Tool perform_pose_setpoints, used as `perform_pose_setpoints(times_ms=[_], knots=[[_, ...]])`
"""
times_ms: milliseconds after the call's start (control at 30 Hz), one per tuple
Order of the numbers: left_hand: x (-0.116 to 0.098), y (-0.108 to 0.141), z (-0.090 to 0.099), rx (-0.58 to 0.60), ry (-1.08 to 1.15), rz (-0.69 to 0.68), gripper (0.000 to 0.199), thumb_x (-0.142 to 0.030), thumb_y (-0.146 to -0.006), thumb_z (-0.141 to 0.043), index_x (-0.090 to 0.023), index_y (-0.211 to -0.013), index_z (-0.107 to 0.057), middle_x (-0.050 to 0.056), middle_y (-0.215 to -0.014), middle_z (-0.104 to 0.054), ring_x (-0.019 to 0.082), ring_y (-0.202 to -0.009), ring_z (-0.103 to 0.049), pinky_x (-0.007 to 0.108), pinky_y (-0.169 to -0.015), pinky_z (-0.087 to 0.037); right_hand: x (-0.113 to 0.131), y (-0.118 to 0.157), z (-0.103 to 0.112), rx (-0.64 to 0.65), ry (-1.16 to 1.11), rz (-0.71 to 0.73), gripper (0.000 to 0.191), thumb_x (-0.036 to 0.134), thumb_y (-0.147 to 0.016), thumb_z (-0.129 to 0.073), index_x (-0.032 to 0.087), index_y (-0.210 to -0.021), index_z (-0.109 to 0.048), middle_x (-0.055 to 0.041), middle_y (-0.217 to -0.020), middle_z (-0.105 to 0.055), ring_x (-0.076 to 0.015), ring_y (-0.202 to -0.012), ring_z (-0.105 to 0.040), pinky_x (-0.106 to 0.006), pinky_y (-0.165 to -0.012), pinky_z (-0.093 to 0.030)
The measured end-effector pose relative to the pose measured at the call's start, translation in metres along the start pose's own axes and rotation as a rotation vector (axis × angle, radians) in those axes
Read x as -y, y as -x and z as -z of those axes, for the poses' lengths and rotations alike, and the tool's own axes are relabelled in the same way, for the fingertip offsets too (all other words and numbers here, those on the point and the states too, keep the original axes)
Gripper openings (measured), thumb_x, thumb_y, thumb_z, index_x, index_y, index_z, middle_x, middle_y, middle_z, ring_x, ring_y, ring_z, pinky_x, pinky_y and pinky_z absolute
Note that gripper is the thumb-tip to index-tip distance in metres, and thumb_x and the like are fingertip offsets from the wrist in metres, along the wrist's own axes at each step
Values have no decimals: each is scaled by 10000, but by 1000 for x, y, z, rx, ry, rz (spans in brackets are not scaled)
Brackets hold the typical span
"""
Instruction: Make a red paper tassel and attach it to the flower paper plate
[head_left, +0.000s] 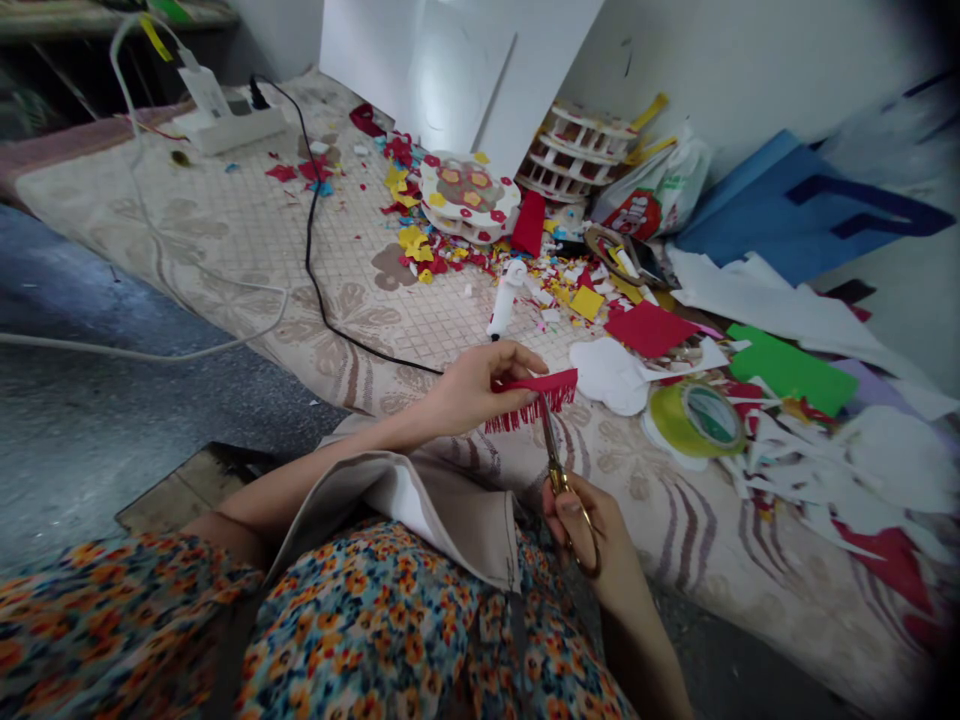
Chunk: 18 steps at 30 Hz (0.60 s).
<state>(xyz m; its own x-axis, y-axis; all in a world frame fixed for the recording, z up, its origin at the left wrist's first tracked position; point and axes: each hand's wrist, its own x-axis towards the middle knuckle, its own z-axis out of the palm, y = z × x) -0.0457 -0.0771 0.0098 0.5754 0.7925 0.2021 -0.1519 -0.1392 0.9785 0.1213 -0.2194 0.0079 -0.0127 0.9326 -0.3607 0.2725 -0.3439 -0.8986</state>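
My left hand [480, 385] pinches a red strip [555, 382] whose lower edge is cut into a fine fringe. Gold-handled scissors [555, 470] are in my right hand [589, 520], with fingers through the loops. Their blades point up and touch the strip's fringed edge, just beside my left fingertips. Whether the blades are parted is too small to tell. Beyond my left hand lies a white glue gun [507, 298], its black cord [309, 235] running left.
Decorated white tiered piece [469, 195], paper scraps and flowers [412, 242] lie at the back. On the right are yellow tape [694, 415], a red sheet [651, 328], a green sheet [791, 368] and white offcuts [795, 460]. A power strip [232, 128] sits at left, a blue bag [795, 215] back right.
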Motion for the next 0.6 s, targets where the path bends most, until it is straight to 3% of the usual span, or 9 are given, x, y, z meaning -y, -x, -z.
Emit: perform_pose_setpoints(times_ms=[600], knots=[[-1, 0, -1, -5, 51, 32, 273, -94, -738, -613, -108, -1009, -584, 4, -764, -623, 72, -664, -565, 201, -613, -411, -2, -2, -2, -13, -12, 15, 551, 747, -758, -483, 203, -667, -472, 68, -464, -369, -72, -373, -319, -209, -363, -264]])
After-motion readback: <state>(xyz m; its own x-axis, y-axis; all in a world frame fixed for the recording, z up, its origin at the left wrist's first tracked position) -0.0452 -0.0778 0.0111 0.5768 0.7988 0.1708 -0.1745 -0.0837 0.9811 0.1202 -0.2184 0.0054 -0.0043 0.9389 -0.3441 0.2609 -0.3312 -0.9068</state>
